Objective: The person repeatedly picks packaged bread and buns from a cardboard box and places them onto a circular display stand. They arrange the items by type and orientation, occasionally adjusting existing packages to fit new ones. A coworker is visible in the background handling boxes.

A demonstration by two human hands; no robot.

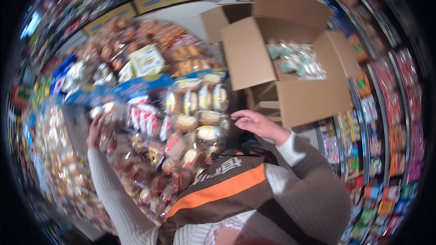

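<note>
Here, far left of the carton (313, 102), the left hand (94, 131) is at the bread packs (186, 122); I cannot tell if its fingers grip. Nearer the carton, the right hand (256, 124) holds its fingers slightly apart.

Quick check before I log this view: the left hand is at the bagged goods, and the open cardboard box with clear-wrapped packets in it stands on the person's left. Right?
The side is wrong: the head view shows the open cardboard box, with clear-wrapped packets in it, on the person's right. The left hand is at the bagged goods.
</note>
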